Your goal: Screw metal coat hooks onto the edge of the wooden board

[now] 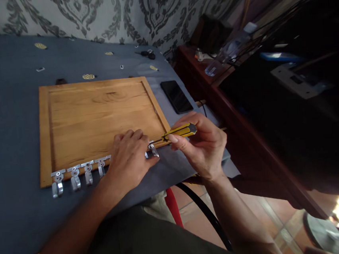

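Observation:
A framed wooden board (102, 109) lies flat on the blue-grey cloth. Along its near edge sits a row of silver metal hooks (75, 178), with screws visible on the plates at the left. My left hand (130, 158) lies over the row and covers part of it. Its fingers and thumb close about the hook (153, 148) at the right end. In my right hand (204, 143) is a yellow and black screwdriver (180, 131), pinched between thumb and fingers. The screwdriver's shaft points left, and its tip meets the plate of that right-end hook.
A black phone (177, 96) lies right of the board. Small dark keys or scissors (147, 54) rest near the patterned curtain (101, 13). Beyond the table's right edge stands a dark red wooden cabinet (196, 66) with a clear plastic bottle (228, 51) and cables.

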The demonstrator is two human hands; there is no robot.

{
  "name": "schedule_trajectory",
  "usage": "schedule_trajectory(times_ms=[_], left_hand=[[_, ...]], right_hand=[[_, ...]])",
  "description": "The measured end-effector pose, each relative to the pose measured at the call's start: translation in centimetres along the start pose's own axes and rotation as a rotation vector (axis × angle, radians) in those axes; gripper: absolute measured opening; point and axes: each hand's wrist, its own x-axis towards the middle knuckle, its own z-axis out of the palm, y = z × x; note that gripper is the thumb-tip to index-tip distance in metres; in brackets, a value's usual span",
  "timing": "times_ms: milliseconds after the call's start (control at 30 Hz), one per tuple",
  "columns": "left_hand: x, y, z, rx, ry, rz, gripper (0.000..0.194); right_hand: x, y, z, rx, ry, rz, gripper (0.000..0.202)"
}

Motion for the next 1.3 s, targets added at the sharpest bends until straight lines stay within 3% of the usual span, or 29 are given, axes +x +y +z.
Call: schedule_trajectory(times_ms=[233, 333, 433, 700, 1133, 1300], left_hand=[[0.0, 0.1, 0.0, 0.009, -0.023, -0.015, 0.029], [0.1, 0.1, 0.0, 0.017, -0.020, -0.011, 0.029], [0.2, 0.1, 0.0, 0.022, -0.021, -0.012, 0.028], [0.1, 0.0, 0.0, 0.021, -0.024, -0.006, 0.027], [0.1, 0.0, 0.0, 0.013, -0.018, 0.000, 0.024], [-0.1, -0.2, 0.1, -0.001, 0.006, 0.019, 0.024]], right_hand=[[-0.1, -0.6, -0.1, 0.186, -0.066, 0.187, 0.014], [0.0, -0.7, -0.6, 0.216, -0.132, 0.186, 0.019], [0.1, -0.5, -0.8, 0.191, -0.161, 0.168, 0.010], [-0.2, 0.1, 0.1, 0.126, -0.052, 0.096, 0.015], [-0.3, -0.1, 0.2, 0.087, -0.046, 0.100, 0.016], [-0.4, -0.6, 0.0, 0.025, 0.118, -0.012, 0.008]])
